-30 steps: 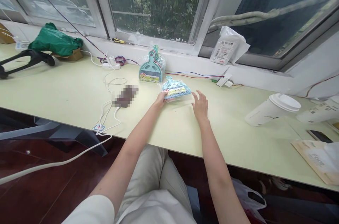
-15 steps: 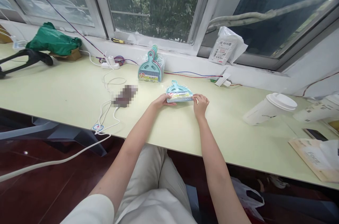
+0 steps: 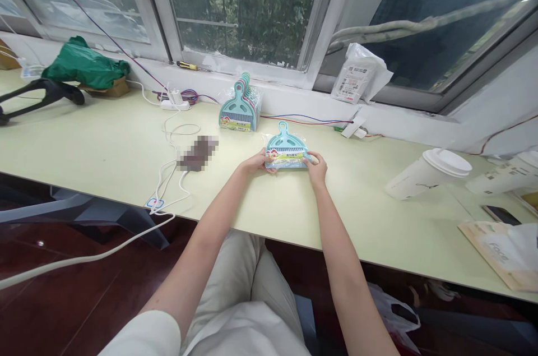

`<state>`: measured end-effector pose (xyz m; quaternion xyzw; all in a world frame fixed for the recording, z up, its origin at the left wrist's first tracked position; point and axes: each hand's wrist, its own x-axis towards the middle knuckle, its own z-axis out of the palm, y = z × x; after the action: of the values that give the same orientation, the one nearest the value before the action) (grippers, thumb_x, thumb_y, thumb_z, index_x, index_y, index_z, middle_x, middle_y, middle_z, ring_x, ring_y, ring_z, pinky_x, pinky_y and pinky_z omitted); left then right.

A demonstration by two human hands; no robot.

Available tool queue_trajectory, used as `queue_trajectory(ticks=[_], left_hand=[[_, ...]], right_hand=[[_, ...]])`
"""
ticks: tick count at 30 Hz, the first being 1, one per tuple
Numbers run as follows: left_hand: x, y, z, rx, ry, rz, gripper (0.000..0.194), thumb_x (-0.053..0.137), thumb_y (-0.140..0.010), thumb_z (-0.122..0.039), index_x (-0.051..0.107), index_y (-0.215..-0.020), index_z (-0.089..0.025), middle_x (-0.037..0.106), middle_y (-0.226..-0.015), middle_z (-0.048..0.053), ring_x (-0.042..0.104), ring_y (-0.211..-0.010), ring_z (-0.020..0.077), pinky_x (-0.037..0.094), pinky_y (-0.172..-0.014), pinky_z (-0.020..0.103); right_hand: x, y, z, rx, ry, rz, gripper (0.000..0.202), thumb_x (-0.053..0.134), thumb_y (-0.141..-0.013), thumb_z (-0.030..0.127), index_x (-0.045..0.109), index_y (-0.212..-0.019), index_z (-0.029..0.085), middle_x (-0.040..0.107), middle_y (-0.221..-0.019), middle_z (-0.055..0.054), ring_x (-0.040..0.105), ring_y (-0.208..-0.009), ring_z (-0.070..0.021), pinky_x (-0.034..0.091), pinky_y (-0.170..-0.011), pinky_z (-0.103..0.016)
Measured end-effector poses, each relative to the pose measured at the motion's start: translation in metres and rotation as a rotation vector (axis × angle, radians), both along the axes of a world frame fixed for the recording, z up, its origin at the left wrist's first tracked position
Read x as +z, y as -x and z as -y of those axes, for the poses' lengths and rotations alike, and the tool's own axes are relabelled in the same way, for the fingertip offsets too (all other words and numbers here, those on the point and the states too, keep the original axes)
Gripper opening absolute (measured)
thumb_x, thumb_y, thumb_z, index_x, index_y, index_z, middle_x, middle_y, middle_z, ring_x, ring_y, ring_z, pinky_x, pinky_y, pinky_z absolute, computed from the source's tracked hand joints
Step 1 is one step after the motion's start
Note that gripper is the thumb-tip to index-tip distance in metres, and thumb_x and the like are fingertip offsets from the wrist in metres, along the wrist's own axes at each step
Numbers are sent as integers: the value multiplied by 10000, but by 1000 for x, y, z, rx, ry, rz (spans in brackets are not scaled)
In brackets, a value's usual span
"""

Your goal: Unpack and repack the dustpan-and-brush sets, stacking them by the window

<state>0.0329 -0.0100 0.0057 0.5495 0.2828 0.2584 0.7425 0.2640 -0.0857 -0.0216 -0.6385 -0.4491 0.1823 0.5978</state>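
Note:
Between my hands is a light-blue mini dustpan and brush set [image 3: 286,146] in clear plastic wrap, with a coloured label across its lower part. Its looped handle points toward the window. My left hand [image 3: 257,161] grips the lower left corner, thumb on the front. On the lower right corner, my right hand [image 3: 316,169] pinches the edge with thumb and fingers. Behind it, a row of similar wrapped dustpan sets [image 3: 239,106] stands against the wall below the window.
White cables [image 3: 168,176] and a blurred-out object [image 3: 197,154] lie to the left. A white power strip [image 3: 175,102] sits at the back. On the right are a white paper cup [image 3: 428,172], a phone [image 3: 501,215] and a paper packet [image 3: 496,249]. A green bag [image 3: 84,64] rests far left.
The dustpan set has tipped up so its front faces me more, and it has shifted slightly right. My right hand has moved a little down and left along with its edge.

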Motion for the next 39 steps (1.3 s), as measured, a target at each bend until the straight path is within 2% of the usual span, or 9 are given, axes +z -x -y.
queue_trajectory(ticks=[4, 10, 14, 19, 22, 25, 31, 34, 39], left_hand=[[5, -3, 5, 50, -21, -60, 598, 607, -765, -124, 358, -1304, -192, 678, -903, 97, 659, -557, 176, 548, -686, 405], [10, -10, 14, 142, 0, 57, 844, 665, -718, -129, 262, -1440, -301, 686, -971, 57, 646, -601, 135, 542, -688, 327], [17, -13, 16, 274, -173, 105, 894, 743, -693, -256, 273, -1450, -325, 613, -1167, 90, 646, -797, 151, 541, -771, 337], [16, -15, 14, 218, -620, -22, 647, 866, -496, -257, 663, -1110, -259, 425, -1335, 95, 486, -1197, 275, 470, -961, 366], [10, -20, 9, 329, -718, -75, 264, 796, -629, -291, 733, -877, -225, 416, -1331, 86, 451, -1227, 282, 411, -1033, 395], [7, -23, 6, 409, -692, -48, 114, 680, -764, -308, 743, -801, -219, 481, -1268, 82, 448, -1238, 270, 399, -1046, 388], [7, -23, 9, 421, -445, -38, 194, 667, -763, -354, 708, -779, -165, 446, -1331, 96, 527, -1144, 265, 542, -811, 314], [5, -22, 9, 435, -363, -33, 162, 694, -740, -314, 680, -766, -154, 473, -1304, 102, 548, -1132, 261, 551, -803, 315], [4, -23, 8, 467, -329, 19, 156, 681, -752, -291, 667, -765, -136, 480, -1269, 124, 567, -1122, 265, 568, -795, 340]], right_hand=[[-5, -5, -4, 7, 1, -237, 643, 710, -644, 317, 532, -1256, 238, 619, -1188, -77, 614, -1009, -196, 516, -850, -344], [-6, -15, -7, 205, 75, -528, 321, 760, -572, 277, 688, -861, 155, 709, -883, -57, 649, -854, -202, 543, -780, -332], [-7, -16, -9, 97, 63, -623, 267, 747, -530, 220, 669, -779, 165, 695, -777, -19, 638, -733, -177, 546, -653, -307], [-6, -16, -12, 25, 43, -660, 229, 707, -547, 204, 628, -761, 179, 667, -739, -1, 627, -707, -161, 548, -638, -297], [-4, -15, -12, 25, 58, -670, 243, 714, -546, 205, 596, -757, 191, 648, -718, 17, 621, -684, -151, 545, -636, -294], [-4, -14, -12, 58, 64, -658, 287, 726, -551, 245, 546, -771, 207, 635, -742, 32, 617, -680, -140, 542, -634, -287], [-4, -10, -8, 146, 40, -562, 391, 720, -639, 434, 462, -862, 242, 647, -855, 35, 631, -755, -133, 546, -659, -277], [-2, -9, -6, 167, 28, -575, 416, 722, -664, 490, 465, -882, 245, 656, -871, 26, 643, -791, -141, 560, -669, -283], [4, -8, -1, 229, 43, -596, 536, 819, -585, 405, 468, -962, 257, 662, -948, 13, 662, -836, -155, 590, -705, -301]])
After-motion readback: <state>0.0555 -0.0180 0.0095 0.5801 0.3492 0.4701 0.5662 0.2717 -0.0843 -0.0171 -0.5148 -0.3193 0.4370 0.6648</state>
